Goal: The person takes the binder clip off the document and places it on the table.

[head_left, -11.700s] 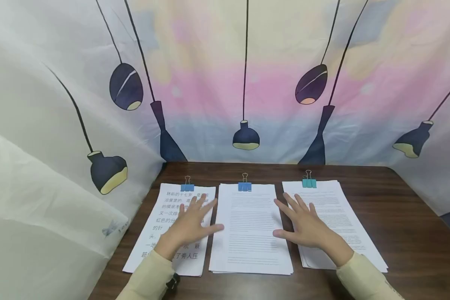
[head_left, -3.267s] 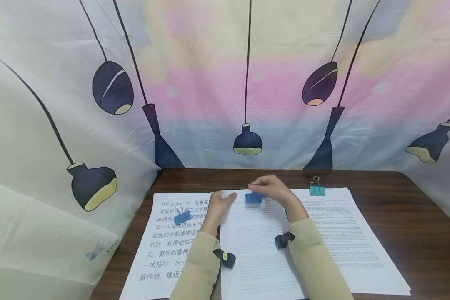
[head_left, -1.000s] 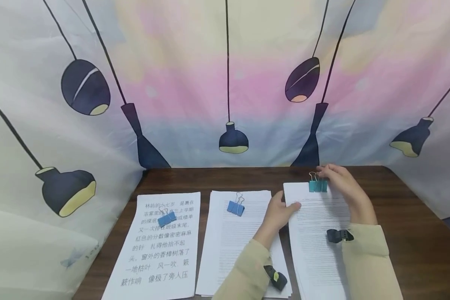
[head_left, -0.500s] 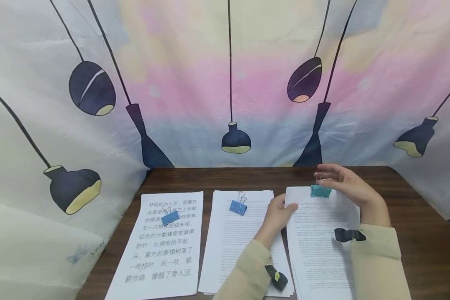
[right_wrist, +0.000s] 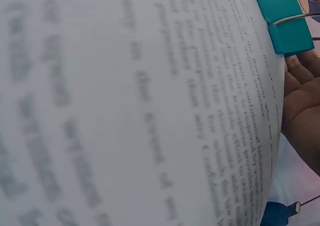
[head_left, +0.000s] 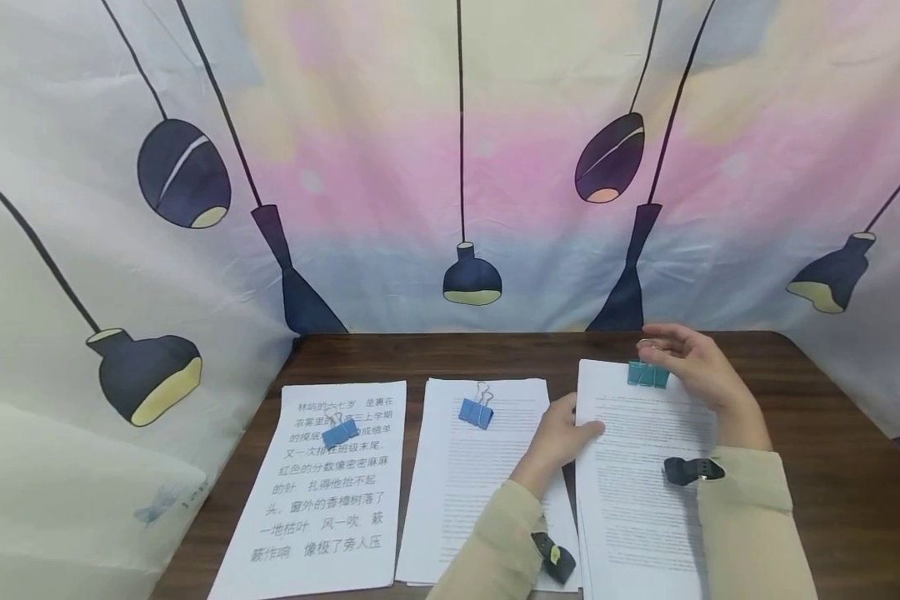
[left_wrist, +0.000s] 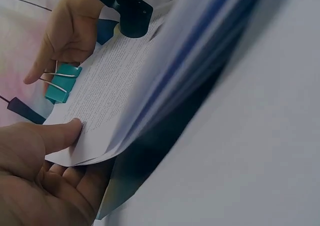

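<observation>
My left hand (head_left: 557, 435) holds the left edge of the right-hand paper stack (head_left: 633, 492), its thumb on top and its fingers underneath in the left wrist view. At the stack's top edge sits a teal binder clip (head_left: 647, 375). My right hand (head_left: 708, 379) pinches the clip's wire handles, with the thumb in front and the fingers behind. Seen from the left wrist, the clip (left_wrist: 63, 83) is at the sheets' end, beside the right hand (left_wrist: 72, 28). Whether its jaws still bite the paper is unclear. Printed text fills most of the right wrist view.
The middle paper stack (head_left: 487, 500) has a blue binder clip (head_left: 476, 413) lying loose on it. On the left stack (head_left: 330, 517), in large print, rests another blue binder clip (head_left: 341, 432). Behind the brown table (head_left: 420, 354) hangs a lamp-patterned cloth (head_left: 390, 167).
Both blue clips have gone from their stacks' top edges to lying on the pages. My hands moved from the middle stack to the right one. Since half a second ago, the stack's top end shifted slightly.
</observation>
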A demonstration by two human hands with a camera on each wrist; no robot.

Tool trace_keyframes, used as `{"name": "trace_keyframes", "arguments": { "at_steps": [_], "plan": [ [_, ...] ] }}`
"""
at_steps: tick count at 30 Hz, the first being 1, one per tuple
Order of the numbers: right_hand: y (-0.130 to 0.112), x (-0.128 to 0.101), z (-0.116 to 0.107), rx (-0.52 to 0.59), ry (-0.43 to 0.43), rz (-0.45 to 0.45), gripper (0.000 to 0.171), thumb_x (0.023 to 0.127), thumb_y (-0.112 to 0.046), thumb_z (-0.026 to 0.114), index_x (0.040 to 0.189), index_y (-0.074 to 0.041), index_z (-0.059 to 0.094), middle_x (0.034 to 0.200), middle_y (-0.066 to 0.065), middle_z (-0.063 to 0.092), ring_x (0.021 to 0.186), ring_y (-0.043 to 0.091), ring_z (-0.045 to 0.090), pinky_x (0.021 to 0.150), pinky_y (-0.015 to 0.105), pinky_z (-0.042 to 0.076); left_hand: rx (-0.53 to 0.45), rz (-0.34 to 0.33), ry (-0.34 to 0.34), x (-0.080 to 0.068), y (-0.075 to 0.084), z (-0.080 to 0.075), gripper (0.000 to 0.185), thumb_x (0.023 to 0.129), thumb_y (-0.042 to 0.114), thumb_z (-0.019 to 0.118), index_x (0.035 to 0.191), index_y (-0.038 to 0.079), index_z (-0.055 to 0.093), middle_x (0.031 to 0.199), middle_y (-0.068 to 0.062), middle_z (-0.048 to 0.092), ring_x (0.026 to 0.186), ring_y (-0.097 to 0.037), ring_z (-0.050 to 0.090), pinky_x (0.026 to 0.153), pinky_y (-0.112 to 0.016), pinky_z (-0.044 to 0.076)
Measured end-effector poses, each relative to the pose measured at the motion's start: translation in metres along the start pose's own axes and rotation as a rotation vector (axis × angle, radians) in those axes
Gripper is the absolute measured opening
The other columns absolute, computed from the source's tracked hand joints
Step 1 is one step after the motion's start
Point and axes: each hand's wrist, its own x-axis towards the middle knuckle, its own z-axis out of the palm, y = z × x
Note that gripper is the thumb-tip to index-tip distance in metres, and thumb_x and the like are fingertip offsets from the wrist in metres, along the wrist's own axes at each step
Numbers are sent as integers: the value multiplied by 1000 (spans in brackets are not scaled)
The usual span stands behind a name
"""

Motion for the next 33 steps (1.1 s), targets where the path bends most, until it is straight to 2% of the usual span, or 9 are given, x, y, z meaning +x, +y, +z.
{"name": "trace_keyframes", "arguments": {
  "at_steps": [7, 12, 16, 19, 22, 24, 27, 28, 33],
  "plan": [
    [2, 4, 4, 32, 134, 18, 53, 94, -38, 66, 132, -2, 55, 108, -17, 62, 99, 1, 56, 80, 13, 43, -21, -5, 2, 1, -2, 0, 29, 89, 18, 71, 117, 14, 65, 68, 3, 67, 55, -15, 65, 51, -28, 53],
    [-1, 8, 8, 118, 299, 51, 38, 93, -40, 67, 118, -11, 60, 102, -19, 61, 93, 3, 57, 74, 14, 47, -31, 6, 19, 1, -1, 1, 28, 89, 19, 70, 116, 15, 65, 69, 4, 67, 56, -15, 65, 53, -27, 52],
    [0, 11, 10, 436, 410, 75, 21, 91, -24, 72, 104, -13, 60, 97, -11, 63, 86, 5, 60, 63, 16, 51, -26, 10, 23, -1, -3, 2, 28, 90, 18, 69, 117, 14, 65, 70, 4, 67, 56, -13, 64, 54, -26, 52],
    [0, 10, 7, 772, 513, 69, 18, 89, -12, 73, 94, -8, 57, 98, -2, 64, 86, 10, 62, 60, 19, 53, -14, 22, 24, -2, -4, 4, 26, 90, 16, 69, 116, 12, 65, 70, 4, 67, 55, -12, 64, 52, -26, 52],
    [-1, 6, 0, 933, 566, 19, 15, 91, -8, 69, 91, -6, 55, 102, 2, 65, 88, 13, 63, 63, 21, 54, 1, 22, 43, -2, -6, 8, 27, 90, 16, 69, 115, 10, 64, 71, 3, 67, 55, -11, 63, 52, -25, 52],
    [-1, 3, -5, 985, 528, -27, 10, 94, -7, 65, 95, -4, 56, 107, 5, 65, 94, 15, 63, 67, 23, 56, -4, 12, 59, -1, -6, 11, 29, 90, 18, 69, 117, 10, 64, 73, 3, 68, 57, -10, 62, 54, -24, 52],
    [-4, -1, -11, 907, 405, -16, 12, 97, -15, 62, 102, -4, 59, 113, 2, 66, 102, 14, 60, 72, 22, 54, -15, -6, 86, 1, -6, 16, 32, 91, 19, 68, 121, 10, 63, 80, 2, 69, 62, -10, 63, 60, -24, 53],
    [-5, -3, -13, 852, 351, 9, 15, 98, -18, 61, 101, -4, 60, 114, -1, 65, 106, 11, 57, 81, 24, 52, -25, -15, 95, 2, -5, 17, 33, 91, 20, 67, 123, 10, 62, 83, 1, 70, 64, -11, 64, 63, -26, 53],
    [-4, -4, -13, 322, 23, 151, 36, 100, -38, 56, 97, -2, 61, 110, -7, 62, 99, 9, 55, 88, 37, 47, 43, -19, 112, 3, 2, 21, 50, 94, 30, 64, 137, 9, 50, 118, -8, 66, 105, -23, 65, 93, -39, 51]
  ]
}}
